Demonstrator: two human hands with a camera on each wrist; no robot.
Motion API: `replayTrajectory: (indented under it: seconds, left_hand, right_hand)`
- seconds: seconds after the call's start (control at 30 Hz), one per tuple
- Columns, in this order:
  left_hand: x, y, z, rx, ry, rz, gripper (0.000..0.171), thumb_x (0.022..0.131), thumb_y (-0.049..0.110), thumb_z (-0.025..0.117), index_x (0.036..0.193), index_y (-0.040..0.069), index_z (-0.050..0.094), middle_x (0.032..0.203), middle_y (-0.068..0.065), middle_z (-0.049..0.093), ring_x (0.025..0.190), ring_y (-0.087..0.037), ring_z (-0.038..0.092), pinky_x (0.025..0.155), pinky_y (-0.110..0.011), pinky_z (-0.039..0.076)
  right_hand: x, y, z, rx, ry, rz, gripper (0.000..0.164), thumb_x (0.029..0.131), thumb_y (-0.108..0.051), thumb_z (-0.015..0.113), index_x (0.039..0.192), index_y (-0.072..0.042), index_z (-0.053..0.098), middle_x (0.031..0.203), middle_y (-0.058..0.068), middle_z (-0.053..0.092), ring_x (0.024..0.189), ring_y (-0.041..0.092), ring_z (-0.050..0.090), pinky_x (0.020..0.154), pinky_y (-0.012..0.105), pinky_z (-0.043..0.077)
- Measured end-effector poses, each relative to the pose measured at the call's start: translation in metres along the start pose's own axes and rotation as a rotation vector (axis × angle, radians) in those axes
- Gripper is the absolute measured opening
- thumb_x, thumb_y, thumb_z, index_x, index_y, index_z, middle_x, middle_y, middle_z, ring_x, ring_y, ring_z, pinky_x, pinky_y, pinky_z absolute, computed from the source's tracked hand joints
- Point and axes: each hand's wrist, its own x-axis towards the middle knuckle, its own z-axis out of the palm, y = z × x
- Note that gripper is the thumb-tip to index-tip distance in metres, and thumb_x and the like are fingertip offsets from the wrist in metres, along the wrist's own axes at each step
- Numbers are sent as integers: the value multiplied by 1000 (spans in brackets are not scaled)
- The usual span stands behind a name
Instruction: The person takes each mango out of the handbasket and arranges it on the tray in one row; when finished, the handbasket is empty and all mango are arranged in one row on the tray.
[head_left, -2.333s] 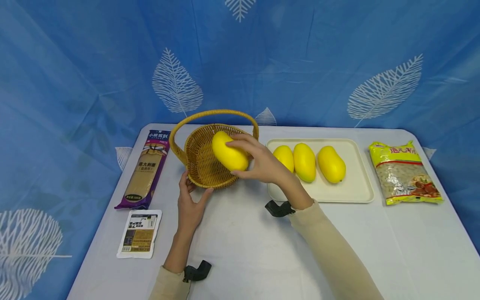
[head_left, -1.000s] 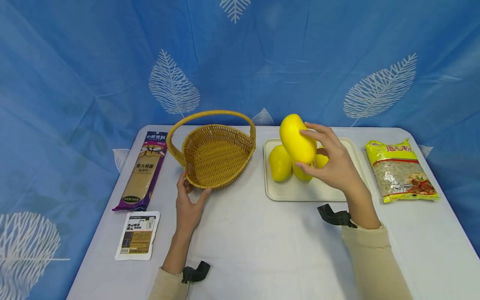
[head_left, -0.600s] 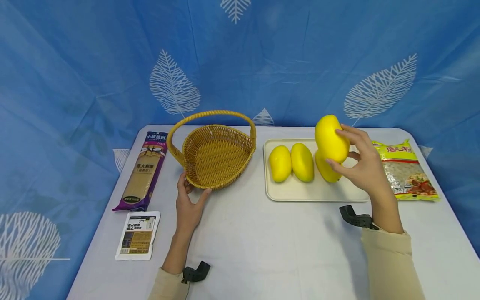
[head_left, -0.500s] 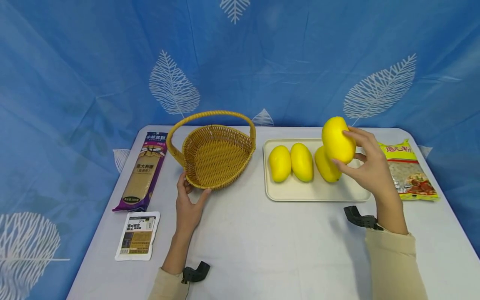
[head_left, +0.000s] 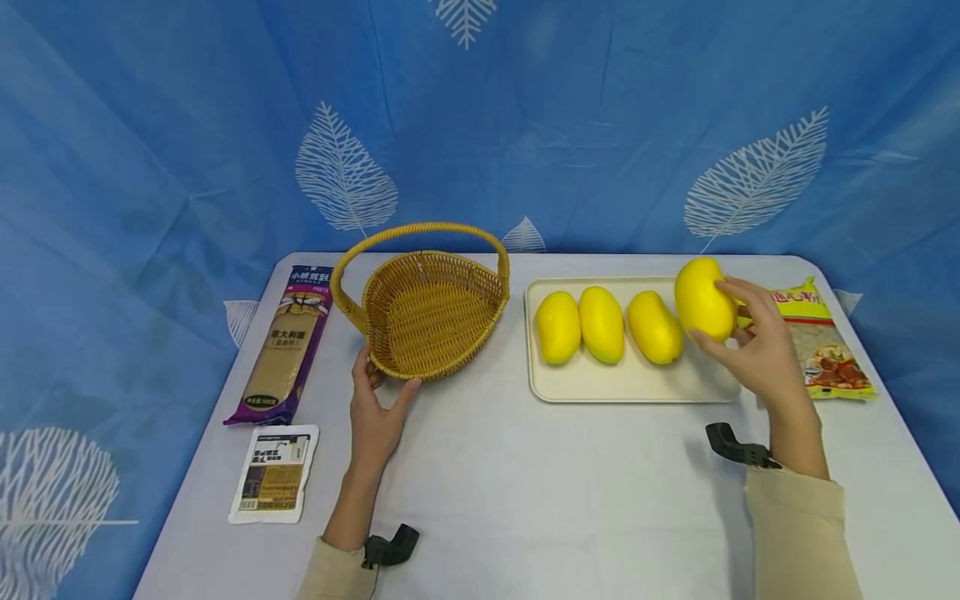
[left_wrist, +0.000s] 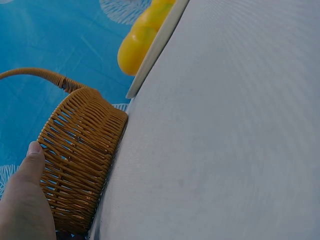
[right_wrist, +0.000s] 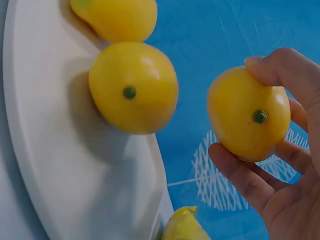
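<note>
In the head view my right hand [head_left: 761, 350] holds a yellow mango [head_left: 705, 300] above the right end of the cream tray [head_left: 630, 390]. The right wrist view shows my thumb on one side of this mango [right_wrist: 247, 117] and fingers on the other, with its green stem end facing the camera. Three more mangoes lie in a row on the tray, the rightmost mango [head_left: 655, 327] being closest to the held one. My left hand [head_left: 377, 417] grips the near left side of a wicker basket [head_left: 435, 321] with an arched handle. No fruit shows inside the basket.
Left of the basket lie a purple pasta packet [head_left: 283, 346] and a small white-edged packet [head_left: 274, 473]. A yellow bag of macaroni [head_left: 825, 346] lies right of the tray, partly behind my right hand. A blue leaf-print cloth [head_left: 570, 125] hangs behind the table.
My right hand has carried the mango from over the basket rightward across the tray, then lowered it towards the tray's right end. The left hand stays at the basket.
</note>
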Motion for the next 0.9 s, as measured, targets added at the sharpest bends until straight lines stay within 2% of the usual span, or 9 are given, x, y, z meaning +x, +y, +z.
replayTrajectory:
  seconds: [0.1, 0.27, 0.33, 0.4, 0.5, 0.57, 0.67, 0.8, 0.9]
  left_hand:
    - [0, 0, 0, 5, 0, -2, 88, 89, 29, 74, 156, 22, 18, 142, -14, 47, 120, -28, 52, 104, -46, 37]
    - [0, 0, 1, 11, 0, 9, 89, 88, 28, 75, 156, 22, 18, 142, -14, 47, 120, -29, 52, 104, -46, 38]
    - [0, 0, 1, 13, 1, 15, 90, 87, 27, 75, 156, 22, 18, 142, -14, 47, 120, -29, 52, 103, -46, 38]
    - [0, 0, 1, 10, 2, 15, 90, 87, 27, 75, 156, 22, 18, 142, -14, 47, 120, -29, 52, 103, -46, 37]
    - [0, 0, 1, 5, 1, 12, 89, 87, 27, 75, 156, 22, 18, 142, -14, 47, 120, -28, 52, 103, -46, 37]
    - [0, 1, 0, 0, -1, 6, 88, 88, 27, 74, 156, 22, 18, 142, -14, 47, 120, -27, 52, 104, -45, 37]
    - [0, 1, 0, -1, -5, 1, 88, 88, 27, 74, 156, 22, 18, 141, -14, 47, 120, -27, 51, 104, -44, 36]
    - [0, 2, -1, -4, -4, -6, 87, 89, 26, 74, 156, 22, 19, 141, -14, 47, 120, -27, 51, 104, -44, 36]
    - [0, 2, -1, -6, -4, -6, 87, 88, 26, 74, 156, 21, 19, 141, -14, 47, 120, -27, 51, 104, -44, 36]
  right_hand:
    - [-2, 8, -1, -3, 7, 5, 78, 74, 7, 79, 144, -11, 48, 147, 12, 38, 113, 2, 39, 81, -2, 37]
    - [-7, 18, -2, -78, 4, 52, 77, 76, 1, 81, 144, -11, 47, 147, 16, 39, 110, -4, 37, 79, -4, 34]
    - [-8, 20, -2, -99, -3, 69, 77, 77, -2, 80, 145, -11, 46, 145, 18, 39, 109, 1, 39, 79, -4, 34]
    - [-9, 22, -2, -125, -15, 88, 76, 79, -5, 80, 146, -11, 44, 144, 20, 41, 109, 12, 43, 79, -2, 34]
    - [-10, 23, -2, -147, -54, 131, 74, 84, -11, 76, 149, -11, 40, 145, 23, 39, 110, 34, 45, 82, 7, 36]
    - [-10, 24, -2, -158, -78, 159, 74, 87, -14, 74, 151, -11, 37, 146, 25, 37, 112, 42, 44, 85, 16, 38]
    - [-10, 25, 0, -158, -106, 186, 74, 89, -16, 72, 152, -10, 33, 150, 25, 34, 118, 45, 42, 96, 34, 42]
    - [-8, 27, 2, -136, -143, 193, 75, 91, -15, 70, 153, -7, 29, 157, 22, 27, 131, 48, 36, 104, 59, 37]
    - [-7, 29, 3, -142, -180, 205, 75, 92, -18, 68, 153, -5, 27, 160, 20, 22, 131, 49, 37, 100, 54, 44]
